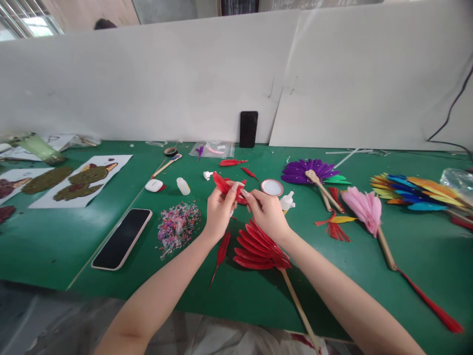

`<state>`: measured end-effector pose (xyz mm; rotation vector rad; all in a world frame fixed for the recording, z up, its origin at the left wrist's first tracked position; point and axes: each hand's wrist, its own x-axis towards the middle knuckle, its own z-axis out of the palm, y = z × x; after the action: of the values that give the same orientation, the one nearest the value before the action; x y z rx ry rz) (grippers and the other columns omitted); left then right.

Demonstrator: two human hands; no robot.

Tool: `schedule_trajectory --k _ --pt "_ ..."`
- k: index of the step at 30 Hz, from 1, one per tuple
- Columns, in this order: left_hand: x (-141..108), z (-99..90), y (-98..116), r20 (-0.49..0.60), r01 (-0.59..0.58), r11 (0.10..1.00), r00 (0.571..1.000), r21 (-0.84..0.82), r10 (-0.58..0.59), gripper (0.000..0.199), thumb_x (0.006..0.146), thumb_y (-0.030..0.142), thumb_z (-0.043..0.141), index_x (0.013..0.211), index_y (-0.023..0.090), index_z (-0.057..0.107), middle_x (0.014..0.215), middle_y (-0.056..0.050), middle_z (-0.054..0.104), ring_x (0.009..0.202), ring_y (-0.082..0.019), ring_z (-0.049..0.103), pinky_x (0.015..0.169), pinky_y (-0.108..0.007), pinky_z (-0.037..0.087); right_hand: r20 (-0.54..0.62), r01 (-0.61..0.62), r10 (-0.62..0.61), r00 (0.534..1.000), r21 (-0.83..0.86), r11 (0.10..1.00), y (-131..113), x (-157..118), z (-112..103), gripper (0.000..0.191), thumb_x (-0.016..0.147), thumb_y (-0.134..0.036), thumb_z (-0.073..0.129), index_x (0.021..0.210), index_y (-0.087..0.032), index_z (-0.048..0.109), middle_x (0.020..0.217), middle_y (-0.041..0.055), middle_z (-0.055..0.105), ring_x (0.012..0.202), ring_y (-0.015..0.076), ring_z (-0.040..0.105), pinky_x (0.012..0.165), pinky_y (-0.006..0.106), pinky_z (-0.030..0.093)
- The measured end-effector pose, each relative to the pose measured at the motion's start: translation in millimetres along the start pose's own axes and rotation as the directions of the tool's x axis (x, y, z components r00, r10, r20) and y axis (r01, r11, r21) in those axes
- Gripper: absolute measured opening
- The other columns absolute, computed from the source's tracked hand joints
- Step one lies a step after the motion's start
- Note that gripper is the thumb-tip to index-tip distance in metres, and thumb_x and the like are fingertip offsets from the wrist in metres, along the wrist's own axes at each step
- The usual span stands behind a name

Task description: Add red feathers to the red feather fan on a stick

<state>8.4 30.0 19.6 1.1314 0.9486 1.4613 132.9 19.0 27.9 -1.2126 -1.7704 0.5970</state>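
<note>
Pinching red feathers (pixel 222 183), seemingly, between left hand (pixel 220 206) and right hand (pixel 269 212).

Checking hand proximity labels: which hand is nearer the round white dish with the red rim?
Right. The right hand is just in front of the round white dish; the left hand is farther off, to the dish's left, gripping red feathers.

Pale upright panels (pixel 166 84) behind a long green table (pixel 207 296), barred bright window (pixel 37 25) at upper left.
</note>
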Motion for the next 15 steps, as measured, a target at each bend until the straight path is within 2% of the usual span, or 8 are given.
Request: schedule_trajectory --k 4,6,8,11,13,15 --pt "-4.2 2.2 2.0 -0.045 -0.034 0.998 0.998 0.048 0.036 0.025 0.078 0.043 0.061 0.088 0.02 0.064 0.053 0.005 0.047 0.039 -0.004 0.034 0.036 -0.021 0.024 -0.022 -0.013 0.013 1.0 -0.025 1.0 1.2 0.5 -0.5 0.037 0.092 -0.039 0.039 0.059 -0.021 0.042 0.05 -0.0008 0.049 0.044 0.0104 0.041 0.049 0.023 0.03" --pt "-3.1 1.4 2.6 -0.04 -0.029 0.999 0.999 0.04 0.031 0.025 0.077 0.042 0.061 0.088 0.02 0.064 0.053 0.005 0.047 0.039 -0.004 0.033 0.036 -0.021 0.024 0.022 0.017 -0.016 1.0 -0.048 0.999 2.8 1.8 -3.9 0.035 0.092 -0.036 0.04 0.061 -0.021 0.043 0.051 -0.0011 0.049 0.044 0.0102 0.039 0.049 0.023 0.029" --pt "0.1 -0.6 3.7 0.012 0.011 1.0 1.0 0.011 -0.011 0.025 0.076 0.041 0.063 0.087 0.019 0.063 0.051 0.006 0.045 0.038 -0.003 0.032 0.036 -0.021 0.022 0.135 0.095 -0.089 0.987 -0.042 0.995 4.2 3.3 -8.9 0.033 0.092 -0.033 0.041 0.061 -0.02 0.042 0.053 -0.0016 0.048 0.046 0.0099 0.038 0.05 0.023 0.028" --pt "6.2 -4.4 7.2 0.157 0.128 0.991 0.98 -0.045 -0.12 0.026 0.075 0.039 0.065 0.088 0.017 0.064 0.048 0.008 0.039 0.036 -0.002 0.029 0.037 -0.02 0.019 0.276 0.187 -0.191 0.942 0.041 0.981 3.5 4.6 -16.0 0.032 0.092 -0.031 0.042 0.062 -0.019 0.042 0.056 -0.0024 0.048 0.05 0.009 0.038 0.051 0.023 0.029" --pt "8.9 -6.0 9.9 0.232 0.196 0.978 0.957 -0.078 -0.173 0.027 0.074 0.038 0.066 0.09 0.016 0.065 0.049 0.008 0.04 0.036 -0.001 0.028 0.037 -0.019 0.018 0.292 0.17 -0.198 0.936 0.119 0.978 1.2 4.5 -18.3 0.033 0.092 -0.031 0.042 0.062 -0.019 0.042 0.056 -0.003 0.047 0.05 0.0082 0.037 0.051 0.022 0.03" --pt "9.7 -6.2 11.7 0.251 0.217 0.969 0.951 -0.121 -0.182 0.027 0.074 0.037 0.067 0.09 0.015 0.065 0.051 0.007 0.043 0.037 -0.001 0.028 0.038 -0.018 0.02 0.287 0.114 -0.17 0.943 0.204 0.972 -1.2 4.1 -18.2 0.035 0.092 -0.034 0.042 0.06 -0.019 0.041 0.055 -0.0038 0.044 0.049 0.0075 0.036 0.05 0.021 0.031"
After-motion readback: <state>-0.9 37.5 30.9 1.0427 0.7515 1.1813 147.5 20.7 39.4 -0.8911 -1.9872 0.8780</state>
